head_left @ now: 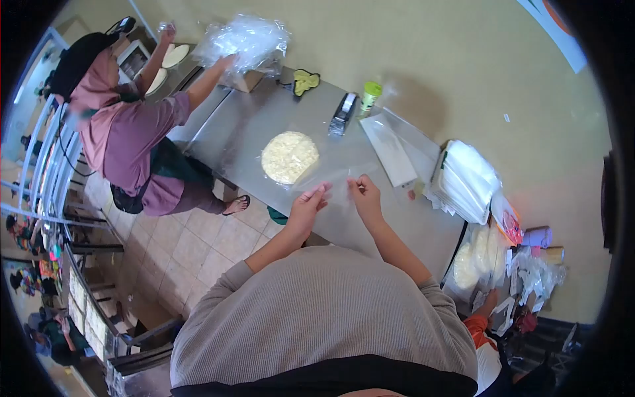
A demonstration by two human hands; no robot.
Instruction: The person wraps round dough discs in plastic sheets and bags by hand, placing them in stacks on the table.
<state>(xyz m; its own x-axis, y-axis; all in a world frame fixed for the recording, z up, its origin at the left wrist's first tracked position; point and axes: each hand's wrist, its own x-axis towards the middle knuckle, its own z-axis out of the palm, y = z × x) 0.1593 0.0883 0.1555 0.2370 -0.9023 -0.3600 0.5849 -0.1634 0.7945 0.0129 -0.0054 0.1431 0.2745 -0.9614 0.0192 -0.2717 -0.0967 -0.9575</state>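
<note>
A clear plastic bag (337, 178), faint against the steel, stretches between my two hands above the near edge of the table. My left hand (308, 206) pinches one side of the bag, its fingers closed. The other side is gripped between the thumb and fingers of my right hand (366, 200). Just beyond my left hand lies a flat, round, pale food disc (289, 157) with a bumpy top, apparently in clear wrapping. The bag's lower edge comes close to the disc; I cannot tell whether they touch.
On the steel table (241, 145) stand a tape dispenser (343, 114), a green cup (372, 92), a yellow-green cloth (305, 82), flat plastic sleeves (390, 149) and a white stack (466, 180). A co-worker (129, 139) at left reaches toward piled plastic bags (248, 43). Another person's arm (486, 304) shows at right.
</note>
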